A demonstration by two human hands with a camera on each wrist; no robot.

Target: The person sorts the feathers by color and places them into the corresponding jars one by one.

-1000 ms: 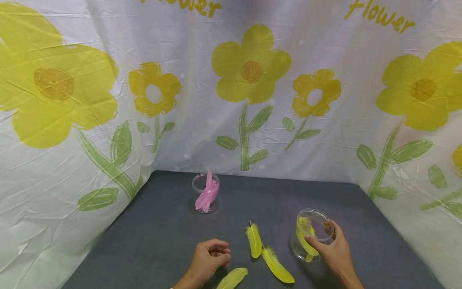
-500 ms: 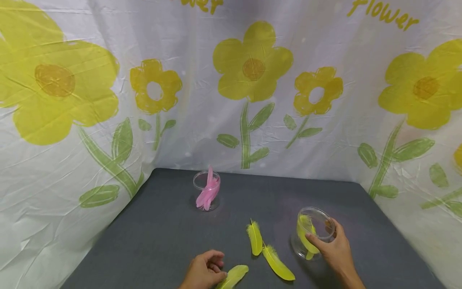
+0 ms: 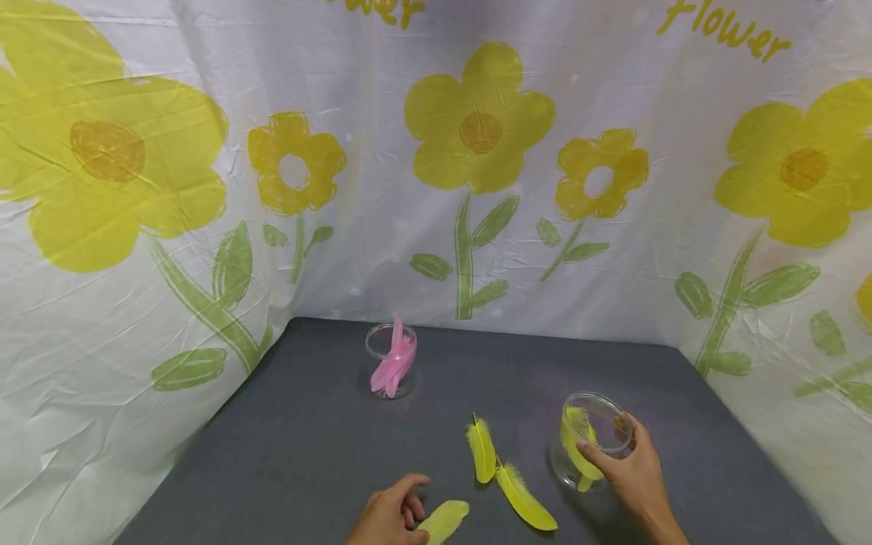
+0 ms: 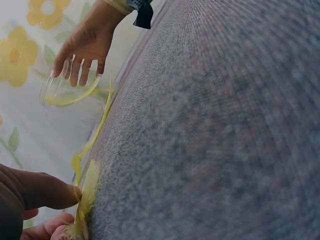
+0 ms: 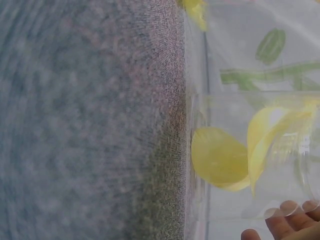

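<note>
My left hand (image 3: 391, 512) is low in the head view, at the base of a pale yellow feather (image 3: 446, 521) lying on the table. In the left wrist view the thumb and a fingertip pinch that feather (image 4: 89, 192) near its fluffy end. With my right hand (image 3: 636, 473) I grip the side of a clear plastic jar (image 3: 596, 401), which stands upright on the table. Yellow feathers (image 5: 220, 157) lean inside the jar. Between the hands lie two brighter yellow feathers, one farther back (image 3: 482, 452) and one nearer (image 3: 523, 499), almost touching end to end.
A second clear jar (image 3: 377, 356) with pink feathers (image 3: 393, 367) stands toward the back of the dark grey table (image 3: 286, 424). A white cloth (image 3: 368, 250) printed with yellow flowers hangs behind the table and along its sides.
My left hand has come down and left onto the pale yellow feather, and its thumb and finger now pinch the feather. The right hand stays on the jar.
</note>
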